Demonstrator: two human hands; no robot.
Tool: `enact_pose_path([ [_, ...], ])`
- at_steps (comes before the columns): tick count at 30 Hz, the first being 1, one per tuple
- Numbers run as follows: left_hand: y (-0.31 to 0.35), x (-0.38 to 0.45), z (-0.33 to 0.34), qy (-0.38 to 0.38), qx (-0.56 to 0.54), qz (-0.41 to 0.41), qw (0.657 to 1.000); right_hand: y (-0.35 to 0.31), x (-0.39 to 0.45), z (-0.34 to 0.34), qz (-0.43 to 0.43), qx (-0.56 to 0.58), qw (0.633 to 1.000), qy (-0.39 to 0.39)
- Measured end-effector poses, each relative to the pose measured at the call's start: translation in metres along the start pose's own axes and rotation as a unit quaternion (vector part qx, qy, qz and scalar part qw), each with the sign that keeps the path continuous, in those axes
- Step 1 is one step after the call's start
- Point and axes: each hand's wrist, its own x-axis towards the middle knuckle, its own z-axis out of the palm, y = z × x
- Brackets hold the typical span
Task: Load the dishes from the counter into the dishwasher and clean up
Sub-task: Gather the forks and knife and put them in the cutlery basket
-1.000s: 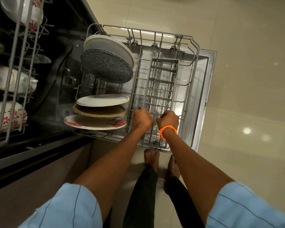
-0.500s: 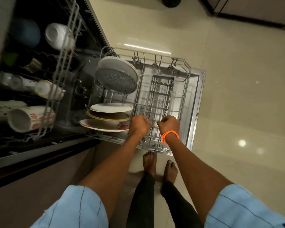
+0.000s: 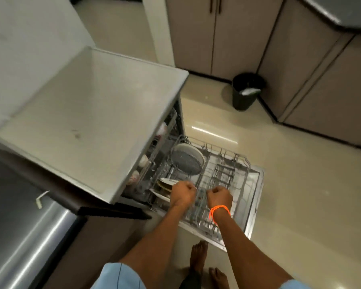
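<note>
Head view, looking down: two bare feet (image 3: 198, 255) stand on the glossy cream floor (image 3: 300, 184), and pale blue sleeves (image 3: 121, 276) frame the bottom edge. Both forearms reach forward to the rack (image 3: 223, 178), a grey wire basket pulled out over the lowered dishwasher door (image 3: 256, 197). The left hand (image 3: 183, 193) and right hand (image 3: 220, 197) are both curled into fists at the rack's near side, fingers wrapped on its wires as far as the blur lets me see; an orange band (image 3: 219, 211) circles the right wrist. Just left of the left hand, a few plates (image 3: 165, 188) lie stacked, partly hidden. Further in, a dark speckled round plate (image 3: 184, 161) leans upright against a pale one (image 3: 198, 155). The grey counter (image 3: 96, 113) juts out on the left, above white cups (image 3: 143, 161) in the machine. Beyond, a black bin (image 3: 246, 90) stands near beige cabinets (image 3: 233, 34).
</note>
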Motion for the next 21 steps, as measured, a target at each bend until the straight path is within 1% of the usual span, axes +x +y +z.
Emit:
enact_pose_path([
  [4, 0.025, -0.046, -0.062, 0.046, -0.029, 0.017, 0.998, -0.052, -0.065, -0.016, -0.098, -0.045, 0.994, -0.031],
  [6, 0.030, -0.067, -0.088, 0.072, -0.056, 0.011, 0.996, -0.073, -0.097, -0.024, -0.140, -0.059, 0.987, -0.045],
  [10, 0.035, -0.126, -0.146, 0.144, -0.087, 0.022, 0.985, -0.113, -0.155, -0.046, -0.251, -0.113, 0.957, -0.087],
  [11, 0.031, -0.139, -0.155, 0.156, -0.082, 0.014, 0.984, -0.119, -0.165, -0.048, -0.272, -0.134, 0.948, -0.096],
  [14, 0.005, -0.186, -0.192, 0.221, -0.115, -0.036, 0.968, -0.141, -0.207, -0.045, -0.353, -0.173, 0.912, -0.121],
  [17, -0.026, -0.222, -0.226, 0.278, -0.149, -0.060, 0.947, -0.162, -0.248, -0.030, -0.423, -0.200, 0.872, -0.146],
  [21, -0.082, -0.274, -0.252, 0.333, -0.173, -0.116, 0.920, -0.159, -0.308, 0.000, -0.476, -0.194, 0.834, -0.201],
])
